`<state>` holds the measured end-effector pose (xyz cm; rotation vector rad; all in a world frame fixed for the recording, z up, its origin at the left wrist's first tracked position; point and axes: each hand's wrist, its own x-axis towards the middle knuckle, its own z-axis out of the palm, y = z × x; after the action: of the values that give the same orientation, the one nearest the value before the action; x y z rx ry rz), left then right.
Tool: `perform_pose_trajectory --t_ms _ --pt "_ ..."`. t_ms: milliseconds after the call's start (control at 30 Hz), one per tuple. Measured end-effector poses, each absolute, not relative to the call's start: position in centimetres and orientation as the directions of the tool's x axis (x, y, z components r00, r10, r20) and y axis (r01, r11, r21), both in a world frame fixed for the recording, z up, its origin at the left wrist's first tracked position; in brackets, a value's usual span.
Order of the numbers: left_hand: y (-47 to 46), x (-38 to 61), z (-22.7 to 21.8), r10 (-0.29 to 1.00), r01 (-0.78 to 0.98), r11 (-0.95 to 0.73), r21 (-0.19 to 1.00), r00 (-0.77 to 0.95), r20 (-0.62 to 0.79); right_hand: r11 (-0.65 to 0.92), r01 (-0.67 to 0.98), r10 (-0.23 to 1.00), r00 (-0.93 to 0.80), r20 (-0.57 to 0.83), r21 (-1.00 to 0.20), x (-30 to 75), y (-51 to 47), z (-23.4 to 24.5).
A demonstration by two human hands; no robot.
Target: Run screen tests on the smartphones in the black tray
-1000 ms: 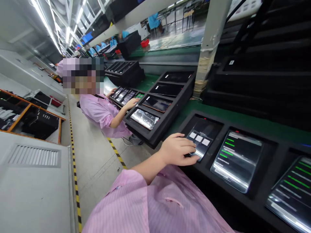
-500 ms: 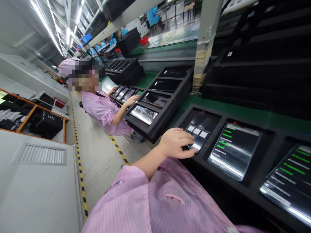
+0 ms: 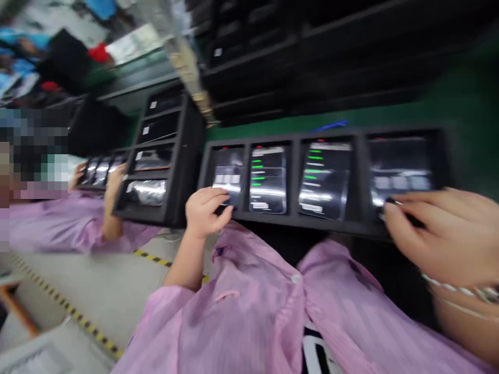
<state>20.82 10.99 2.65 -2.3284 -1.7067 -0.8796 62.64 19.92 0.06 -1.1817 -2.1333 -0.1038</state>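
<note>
A black foam tray (image 3: 294,208) lies before me with a row of phones in its slots. My left hand (image 3: 206,210) is at the tray's left end, its fingers stretched over the lower part of a phone (image 3: 230,169) and its thumb apart. Two phones (image 3: 268,179) in the middle slots show green and white lines of text. At the right end, my right hand (image 3: 444,223) reaches over the lower edge of another phone (image 3: 401,161) showing pale squares. Its thumb and fingers are closed together around a small dark thing (image 3: 394,201), too blurred to name.
Left of my tray, a stack of black trays (image 3: 183,171) holds more phones. A co-worker's sleeve (image 3: 74,221) and hands are beyond it. Dark trays (image 3: 312,78) are piled behind, and a blue strip (image 3: 331,125) lies on the green bench top (image 3: 273,124).
My view has swung to the right, bringing my right hand and the tray's right end into sight. My left hand stays at the leftmost phone.
</note>
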Motion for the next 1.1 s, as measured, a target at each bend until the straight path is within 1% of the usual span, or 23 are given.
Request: perform_pose_trajectory --t_ms 33,67,167,233,300,400,467,567,600,633,700,767,833,900,967,1000,1033,1100 --pt "11.4 20.5 2.7 0.817 0.897 -0.383 0.219 0.219 0.533 0.613 0.763 0.671 -0.368 0.643 -0.204 63.3 19.4 0.0" --pt "11.7 20.1 2.7 0.808 0.891 -0.405 0.204 0.245 0.536 0.625 0.759 0.652 -0.378 0.658 -0.183 63.5 19.2 0.0" --pt "12.6 19.5 2.4 0.789 0.872 -0.447 0.199 0.279 0.547 0.592 0.783 0.678 -0.356 0.643 -0.189 63.1 19.4 -0.1" --pt "12.8 19.3 2.4 0.796 0.874 -0.429 0.229 0.246 0.554 0.565 0.796 0.701 -0.322 0.636 -0.220 62.7 19.6 0.1" --pt "12.8 19.4 2.4 0.821 0.902 -0.334 0.273 0.136 0.554 0.540 0.805 0.738 -0.313 0.598 -0.245 62.5 19.5 0.3" --pt "12.9 19.7 2.5 0.853 0.940 -0.137 0.311 -0.048 0.520 0.508 0.828 0.788 -0.336 0.516 -0.238 62.8 19.2 0.8" --pt "13.0 20.1 2.5 0.893 0.952 -0.069 0.299 -0.075 0.444 0.490 0.837 0.821 -0.350 0.452 -0.243 63.1 19.0 1.0" --pt "13.0 20.6 2.4 0.941 0.966 0.010 0.258 -0.097 0.324 0.434 0.851 0.883 -0.336 0.329 -0.296 63.2 18.8 1.2" --pt "12.9 20.7 2.4 0.945 0.968 0.032 0.251 -0.111 0.308 0.416 0.851 0.893 -0.315 0.322 -0.321 63.2 18.7 1.2" --pt "12.9 20.9 2.4 0.946 0.967 0.045 0.250 -0.122 0.301 0.409 0.845 0.890 -0.285 0.357 -0.345 63.2 18.6 1.3" --pt "12.8 21.0 2.5 0.948 0.966 0.044 0.256 -0.122 0.295 0.453 0.809 0.847 -0.260 0.464 -0.374 62.8 18.4 1.4" --pt "12.7 20.9 2.6 0.956 0.967 0.031 0.253 -0.102 0.276 0.553 0.750 0.781 -0.315 0.539 -0.363 61.9 18.4 1.5" --pt "12.7 20.9 2.8 0.963 0.968 0.021 0.249 -0.086 0.254 0.633 0.687 0.744 -0.413 0.526 -0.356 60.3 18.6 1.6" --pt "12.6 21.2 3.2 0.961 0.961 -0.022 0.277 -0.056 0.269 0.660 0.652 0.738 -0.471 0.483 -0.372 58.4 18.6 1.7" --pt "12.3 22.1 3.7 0.943 0.941 -0.113 0.318 0.001 0.334 0.653 0.647 0.750 -0.478 0.458 -0.393 56.7 18.2 1.7" --pt "12.2 22.8 3.9 0.931 0.933 -0.162 0.321 0.036 0.364 0.646 0.649 0.757 -0.474 0.450 -0.402 56.0 17.9 1.7" --pt "12.0 23.5 4.1 0.924 0.930 -0.200 0.308 0.075 0.374 0.638 0.653 0.764 -0.470 0.443 -0.408 55.6 17.5 1.5" --pt "11.9 24.9 4.0 0.929 0.936 -0.237 0.259 0.141 0.341 0.622 0.665 0.777 -0.462 0.428 -0.413 55.1 16.7 1.1"
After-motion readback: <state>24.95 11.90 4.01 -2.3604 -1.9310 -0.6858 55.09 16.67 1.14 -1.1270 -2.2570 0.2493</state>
